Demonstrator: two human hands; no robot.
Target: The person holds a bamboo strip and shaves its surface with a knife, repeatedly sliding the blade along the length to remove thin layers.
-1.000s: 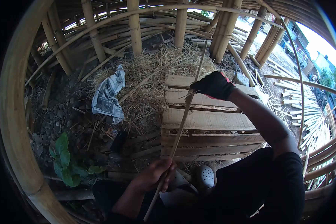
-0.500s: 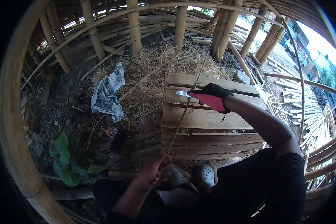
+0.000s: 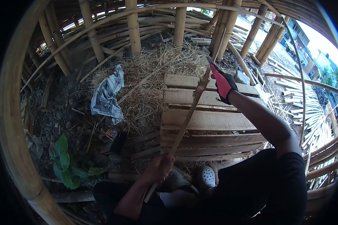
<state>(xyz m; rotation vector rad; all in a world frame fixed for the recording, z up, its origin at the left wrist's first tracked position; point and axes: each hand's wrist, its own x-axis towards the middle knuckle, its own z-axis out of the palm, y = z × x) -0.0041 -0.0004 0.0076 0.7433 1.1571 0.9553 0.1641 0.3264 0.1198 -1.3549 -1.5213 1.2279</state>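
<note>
My bare left hand [image 3: 158, 168] is closed around the lower part of a long bamboo strip [image 3: 185, 123], whose end pokes out below my fist. The strip slants up and away across a slatted wooden pallet [image 3: 208, 119]. About midway along the upper stretch, it has a frayed patch of shavings [image 3: 197, 93]. My right hand [image 3: 225, 85], in a pink and black glove, grips a knife [image 3: 209, 60] beside the strip's far part. Only the blade shows; the handle is hidden in the glove.
Straw [image 3: 146, 86] covers the ground behind the pallet. Crumpled newspaper [image 3: 108, 95] and a leafy plant [image 3: 64, 161] are to the left. Bamboo posts [image 3: 133, 30] stand at the back, a curved bamboo pole [image 3: 17, 131] frames the left, and cut bamboo [image 3: 308, 105] lies at right.
My right hand with the knife has moved up and away along the strip. The strip has turned to show its broader face and the frayed patch. My left hand stays at nearly the same spot.
</note>
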